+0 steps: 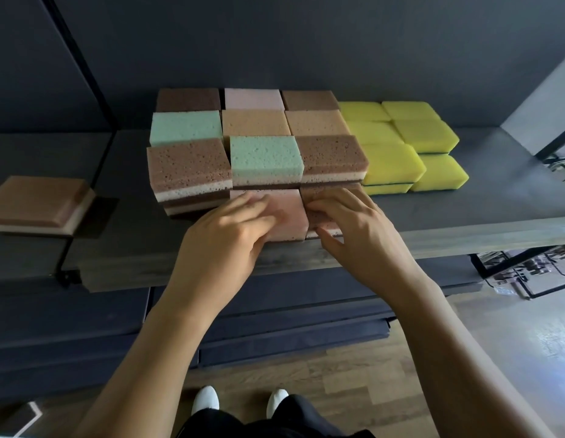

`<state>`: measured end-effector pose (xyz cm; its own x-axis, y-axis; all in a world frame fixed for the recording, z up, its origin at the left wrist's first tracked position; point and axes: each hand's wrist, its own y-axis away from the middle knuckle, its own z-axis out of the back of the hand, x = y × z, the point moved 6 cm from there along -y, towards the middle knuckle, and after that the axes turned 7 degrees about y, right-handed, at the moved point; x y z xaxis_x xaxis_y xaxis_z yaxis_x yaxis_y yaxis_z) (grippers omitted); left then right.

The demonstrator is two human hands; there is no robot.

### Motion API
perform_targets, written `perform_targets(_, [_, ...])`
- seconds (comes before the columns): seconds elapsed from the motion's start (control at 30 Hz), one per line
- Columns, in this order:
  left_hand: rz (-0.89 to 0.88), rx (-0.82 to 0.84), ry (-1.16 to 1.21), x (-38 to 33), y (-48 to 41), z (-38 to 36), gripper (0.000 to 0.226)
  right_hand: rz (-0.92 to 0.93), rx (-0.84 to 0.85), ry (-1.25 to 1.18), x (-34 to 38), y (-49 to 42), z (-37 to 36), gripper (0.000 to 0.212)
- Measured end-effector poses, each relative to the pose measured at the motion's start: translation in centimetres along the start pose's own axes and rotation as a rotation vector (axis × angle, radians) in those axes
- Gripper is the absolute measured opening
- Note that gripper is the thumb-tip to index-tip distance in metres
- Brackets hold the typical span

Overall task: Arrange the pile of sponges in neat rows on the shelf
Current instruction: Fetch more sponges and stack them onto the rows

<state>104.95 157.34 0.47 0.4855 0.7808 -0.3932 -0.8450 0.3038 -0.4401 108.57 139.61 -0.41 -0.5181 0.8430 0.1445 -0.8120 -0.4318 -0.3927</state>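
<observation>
Far left, a lone brown sponge [37,200] lies flat on the neighbouring ledge, well apart from the rest. Moving right onto the shelf [464,230], here is the block of stacked sponges [192,128] in three tidy columns of brown, pink, peach and green, with one green sponge [265,156] on top of the middle near stack. Just in front of it, at the near edge, the left hand [224,238] holds the pink sponge [292,216], fingers spread over its top and thumb down at its near side. Touching that on the right is a brown sponge [319,191], and the right hand [357,229] grips it, fingers curled over the top, thumb pressed against the near face. Further right, the yellow sponges [391,162] sit in two neat stacked columns, just beside the brown stacks. Below, white shoes [205,401] on a wooden floor [353,374]
</observation>
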Motion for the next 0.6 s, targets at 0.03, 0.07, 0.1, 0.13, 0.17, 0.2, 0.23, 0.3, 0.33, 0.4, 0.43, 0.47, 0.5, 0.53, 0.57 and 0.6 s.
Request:
perform_targets(0.03, [0.0,-0.011,0.012,0.0,-0.04,-0.14,0.032,-0.002,-0.001,-0.003,-0.01,0.01,-0.01,0.036])
perform_targets(0.07, [0.004,-0.022,0.022,0.01,-0.08,-0.26,0.032,-0.003,0.0,-0.006,-0.04,0.01,-0.03,0.036])
perform_targets(0.1, [0.011,-0.031,0.029,0.05,-0.1,-0.36,0.032,-0.003,0.002,-0.007,-0.08,0.0,-0.04,0.036])
perform_targets(0.13, [0.018,-0.036,0.034,0.11,-0.14,-0.44,0.031,-0.002,0.003,-0.006,-0.1,-0.04,-0.04,0.035])
perform_targets(0.17, [0.025,-0.04,0.035,0.17,-0.17,-0.51,0.03,0.0,0.003,-0.004,-0.13,-0.08,-0.02,0.035])
perform_targets(0.2, [0.033,-0.044,0.035,0.24,-0.22,-0.57,0.03,0.002,0.0,-0.003,-0.14,-0.13,0.01,0.035])
perform_targets(0.23, [0.04,-0.047,0.036,0.3,-0.26,-0.64,0.03,0.003,-0.005,-0.004,-0.13,-0.18,0.08,0.035])
perform_targets(0.3, [0.056,-0.054,0.041,0.36,-0.37,-0.72,0.032,0.004,-0.008,-0.005,-0.12,-0.31,0.18,0.035])
perform_targets(0.33, [0.064,-0.058,0.043,0.36,-0.42,-0.74,0.033,0.003,-0.006,-0.004,-0.1,-0.35,0.21,0.035])
perform_targets(0.4, [0.084,-0.063,0.043,0.31,-0.45,-0.77,0.033,0.006,-0.005,-0.005,-0.13,-0.35,0.22,0.034])
perform_targets(0.43, [0.091,-0.064,0.038,0.25,-0.44,-0.79,0.032,0.009,-0.007,-0.008,-0.15,-0.33,0.23,0.034])
perform_targets(0.47, [0.096,-0.063,0.03,0.16,-0.42,-0.82,0.031,0.011,-0.01,-0.009,-0.18,-0.3,0.25,0.034])
perform_targets(0.5, [0.098,-0.059,0.02,0.09,-0.42,-0.87,0.03,0.011,-0.011,-0.007,-0.21,-0.29,0.24,0.034])
perform_targets(0.53, [0.097,-0.049,0.01,0.04,-0.42,-0.95,0.029,0.011,-0.011,-0.004,-0.21,-0.28,0.22,0.034])
perform_targets(0.57, [0.095,-0.034,0.001,-0.04,-0.44,-1.01,0.027,0.009,-0.014,0.0,-0.21,-0.28,0.2,0.033])
perform_targets(0.6, [0.094,-0.017,-0.008,-0.1,-0.51,-1.03,0.025,0.008,-0.015,-0.001,-0.21,-0.29,0.14,0.033])
